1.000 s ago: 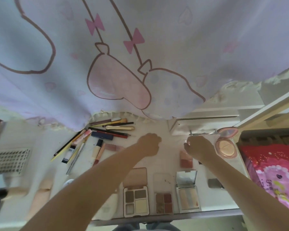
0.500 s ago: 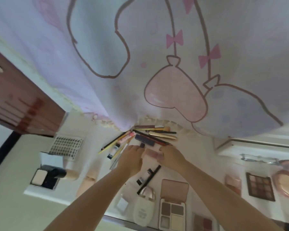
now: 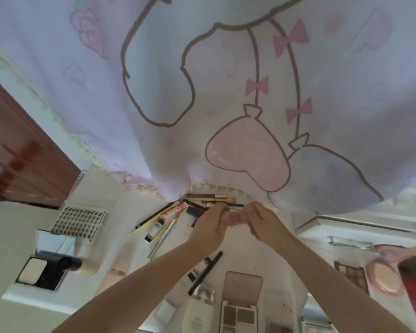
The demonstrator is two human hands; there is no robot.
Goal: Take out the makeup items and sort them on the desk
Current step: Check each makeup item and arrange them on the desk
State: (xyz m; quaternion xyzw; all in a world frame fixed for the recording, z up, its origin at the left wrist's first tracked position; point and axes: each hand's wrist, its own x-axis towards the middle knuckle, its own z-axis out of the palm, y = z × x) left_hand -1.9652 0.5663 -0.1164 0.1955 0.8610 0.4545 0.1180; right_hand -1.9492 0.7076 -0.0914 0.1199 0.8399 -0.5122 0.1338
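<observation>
2 hands (image 3: 208, 225) (image 3: 262, 221), pink item (image 3: 233, 218) seemingly pinched between both grips

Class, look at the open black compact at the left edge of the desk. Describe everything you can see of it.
The black compact is square and lies open and flat on the white desk. Its base holds a pale, cream-coloured pressed powder pan in a dark, plastic-looking frame. The raised lid shows a light bluish mirror. A dark-capped foundation bottle lies on its side against the compact's right edge, overlapping it. A lash tray sits just beyond the lid. Neither hand touches it.
</observation>
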